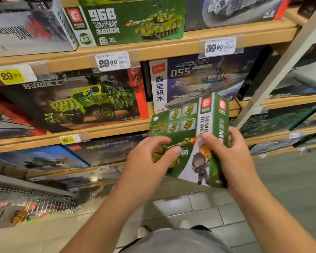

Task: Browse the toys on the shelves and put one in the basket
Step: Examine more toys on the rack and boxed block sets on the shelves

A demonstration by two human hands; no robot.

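Right-hand grip (232, 154) hiding green box (188, 128) edge

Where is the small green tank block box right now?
In the head view, the small green tank block box is off the shelves, centre-right, held in the right hand, with the left hand at its front, below the navy 055 warship box.

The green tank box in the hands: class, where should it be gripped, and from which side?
Grip the green tank box across its narrow spine, from the right, as the right hand does: the spine is slim enough for fingers to wrap, while the broad face is too wide.
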